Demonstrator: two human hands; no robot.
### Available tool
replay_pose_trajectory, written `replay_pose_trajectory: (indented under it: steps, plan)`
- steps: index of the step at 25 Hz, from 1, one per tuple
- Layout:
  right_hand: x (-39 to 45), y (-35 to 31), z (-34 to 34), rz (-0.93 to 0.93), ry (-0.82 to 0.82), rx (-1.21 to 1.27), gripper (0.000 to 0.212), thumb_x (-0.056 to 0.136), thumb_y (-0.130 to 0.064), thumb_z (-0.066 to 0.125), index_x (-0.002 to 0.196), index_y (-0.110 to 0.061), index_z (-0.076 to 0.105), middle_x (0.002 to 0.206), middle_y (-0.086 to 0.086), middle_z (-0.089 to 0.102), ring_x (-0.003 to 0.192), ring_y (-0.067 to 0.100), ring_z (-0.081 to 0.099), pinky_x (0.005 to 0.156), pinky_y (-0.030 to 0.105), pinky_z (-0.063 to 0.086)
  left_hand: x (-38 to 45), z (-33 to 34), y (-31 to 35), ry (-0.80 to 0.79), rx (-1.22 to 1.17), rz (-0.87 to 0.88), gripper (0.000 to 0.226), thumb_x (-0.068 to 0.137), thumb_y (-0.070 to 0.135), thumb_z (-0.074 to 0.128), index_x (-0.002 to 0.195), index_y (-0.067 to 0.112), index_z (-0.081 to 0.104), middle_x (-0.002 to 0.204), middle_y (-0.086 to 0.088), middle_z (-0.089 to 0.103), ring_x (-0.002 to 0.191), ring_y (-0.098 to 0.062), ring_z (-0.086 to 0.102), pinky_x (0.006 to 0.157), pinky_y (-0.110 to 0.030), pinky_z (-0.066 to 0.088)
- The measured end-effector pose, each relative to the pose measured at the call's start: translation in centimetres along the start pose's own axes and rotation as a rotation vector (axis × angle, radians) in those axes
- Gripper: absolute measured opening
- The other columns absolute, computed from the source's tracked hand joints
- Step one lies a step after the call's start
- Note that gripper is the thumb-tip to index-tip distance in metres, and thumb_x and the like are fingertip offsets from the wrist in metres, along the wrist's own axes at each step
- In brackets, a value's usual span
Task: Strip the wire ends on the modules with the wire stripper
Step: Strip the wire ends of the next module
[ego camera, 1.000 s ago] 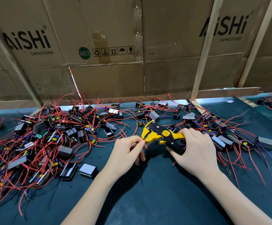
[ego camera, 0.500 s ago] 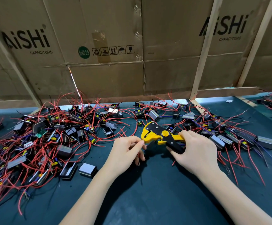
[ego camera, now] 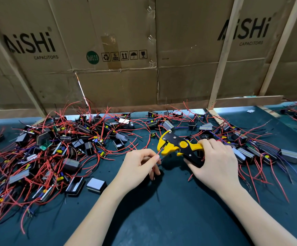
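Note:
My right hand (ego camera: 217,162) grips the handles of a yellow and black wire stripper (ego camera: 176,145), whose jaws point left. My left hand (ego camera: 139,167) pinches a thin red wire (ego camera: 158,153) between thumb and forefinger, and the wire's tip reaches the stripper's jaws. What the wire leads to is hidden under my left hand. Both hands hover just above the dark green mat (ego camera: 162,219).
A large heap of small black modules with red wires (ego camera: 43,153) covers the mat on the left. A second heap (ego camera: 247,146) lies to the right behind my right hand. Cardboard sheets on a wooden frame (ego camera: 119,68) wall off the back.
The stripper has tilted slightly and its jaws now look open around the wire tip. My left hand has shifted a little, still pinching the red wire.

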State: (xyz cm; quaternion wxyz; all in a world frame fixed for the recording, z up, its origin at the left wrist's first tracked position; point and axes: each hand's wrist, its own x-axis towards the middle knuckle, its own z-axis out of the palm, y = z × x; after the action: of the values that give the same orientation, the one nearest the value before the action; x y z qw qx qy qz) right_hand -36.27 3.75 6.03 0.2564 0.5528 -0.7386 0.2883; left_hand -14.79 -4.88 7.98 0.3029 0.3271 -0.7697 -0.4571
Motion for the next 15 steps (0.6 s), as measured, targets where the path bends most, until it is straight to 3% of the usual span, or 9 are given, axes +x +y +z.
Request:
replay_pose_trajectory:
  steps: [6, 15]
  plan:
    - [-0.12, -0.44, 0.02, -0.016, -0.013, 0.041, 0.047, 0.067, -0.051, 0.079, 0.091, -0.013, 0.063, 0.08, 0.001, 0.06, 0.079, 0.03, 0.059, 0.072, 0.039, 0.043, 0.06, -0.02, 0.12, 0.002, 0.006, -0.001, 0.025, 0.099, 0.006, 0.05, 0.078, 0.002, 0.064, 0.063, -0.009, 0.071, 0.045, -0.019, 0.058, 0.053, -0.023, 0.047]
    - [-0.15, -0.7, -0.27, -0.013, 0.01, 0.062, 0.041, 0.061, -0.047, 0.085, 0.078, -0.016, 0.064, 0.069, -0.002, 0.061, 0.066, 0.029, 0.061, 0.061, 0.032, 0.041, 0.04, -0.03, 0.17, 0.001, -0.007, -0.001, 0.025, 0.098, 0.004, 0.05, 0.077, 0.0, 0.063, 0.063, -0.011, 0.07, 0.044, -0.019, 0.057, 0.052, -0.023, 0.047]
